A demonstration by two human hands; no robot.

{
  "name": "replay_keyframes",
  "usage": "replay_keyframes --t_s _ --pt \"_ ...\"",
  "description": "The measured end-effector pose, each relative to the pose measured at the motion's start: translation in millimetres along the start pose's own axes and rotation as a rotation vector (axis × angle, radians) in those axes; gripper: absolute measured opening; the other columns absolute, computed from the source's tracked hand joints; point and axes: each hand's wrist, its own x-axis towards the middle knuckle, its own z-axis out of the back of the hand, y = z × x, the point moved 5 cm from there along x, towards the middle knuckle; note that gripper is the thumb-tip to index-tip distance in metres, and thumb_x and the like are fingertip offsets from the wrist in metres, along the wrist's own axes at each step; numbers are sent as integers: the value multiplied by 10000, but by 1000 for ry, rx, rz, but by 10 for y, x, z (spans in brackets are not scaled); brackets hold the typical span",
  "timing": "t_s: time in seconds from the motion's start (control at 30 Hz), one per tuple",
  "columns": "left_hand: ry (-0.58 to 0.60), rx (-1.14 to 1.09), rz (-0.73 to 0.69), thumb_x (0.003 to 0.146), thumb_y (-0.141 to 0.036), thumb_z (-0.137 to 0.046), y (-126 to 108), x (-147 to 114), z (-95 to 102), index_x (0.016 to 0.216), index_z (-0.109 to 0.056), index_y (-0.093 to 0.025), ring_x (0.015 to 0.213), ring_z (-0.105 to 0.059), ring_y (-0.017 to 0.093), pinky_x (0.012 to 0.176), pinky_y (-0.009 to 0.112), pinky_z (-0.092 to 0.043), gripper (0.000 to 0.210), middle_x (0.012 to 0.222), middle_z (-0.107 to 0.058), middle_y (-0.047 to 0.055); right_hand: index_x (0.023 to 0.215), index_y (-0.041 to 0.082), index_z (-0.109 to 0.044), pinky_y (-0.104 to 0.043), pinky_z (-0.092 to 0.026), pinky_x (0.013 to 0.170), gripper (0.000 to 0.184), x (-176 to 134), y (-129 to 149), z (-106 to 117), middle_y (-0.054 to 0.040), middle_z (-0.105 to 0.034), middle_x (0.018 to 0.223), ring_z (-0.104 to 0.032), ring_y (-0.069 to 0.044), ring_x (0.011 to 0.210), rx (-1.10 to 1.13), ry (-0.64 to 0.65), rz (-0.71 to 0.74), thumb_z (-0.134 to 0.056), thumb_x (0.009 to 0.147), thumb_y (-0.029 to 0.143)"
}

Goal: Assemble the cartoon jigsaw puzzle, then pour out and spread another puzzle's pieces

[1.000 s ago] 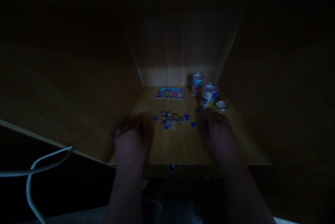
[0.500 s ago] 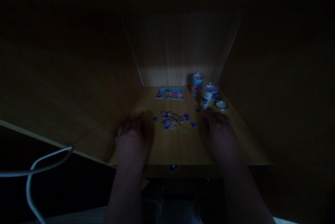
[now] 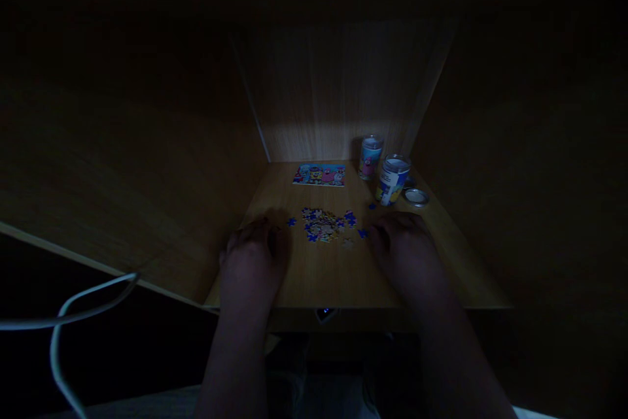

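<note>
Jigsaw pieces (image 3: pixel 321 226) lie in a loose heap on the wooden board, several with blue sides up. To the left of the heap, my left hand (image 3: pixel 252 255) rests with curled fingers; a small dark bit shows at its thumb and fingertips, too dim to name. My right hand (image 3: pixel 405 246) is to the right of the heap, fingers bent toward the thumb and tips mostly hidden. Just beside its thumb lies a single blue piece (image 3: pixel 362 233). Another loose blue piece (image 3: pixel 291 222) sits near my left hand.
A cartoon picture card (image 3: pixel 319 174) lies behind the heap. Two clear-topped cans, one pink and blue (image 3: pixel 369 159) and one blue and yellow (image 3: pixel 391 182), stand at back right beside a round lid (image 3: pixel 416 197). Wooden walls enclose the board. A white cable (image 3: pixel 56 340) hangs at left.
My right hand has shifted slightly left, closer to the single blue piece. My left hand has edged slightly right. The heap looks the same.
</note>
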Motion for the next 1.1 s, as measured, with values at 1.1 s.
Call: replay_keyframes --t_s 1.1 --pt "-23 -57 -21 1033 -339 -593 -9 -8 18 1164 -789 -186 1199 -703 379 1037 550 -572 281 1334 -780 142 1378 152 -708 -576 -512 1180 396 -30 -24 -90 -172 -726 1416 -611 -365 1345 122 -4 69 -608 1044 340"
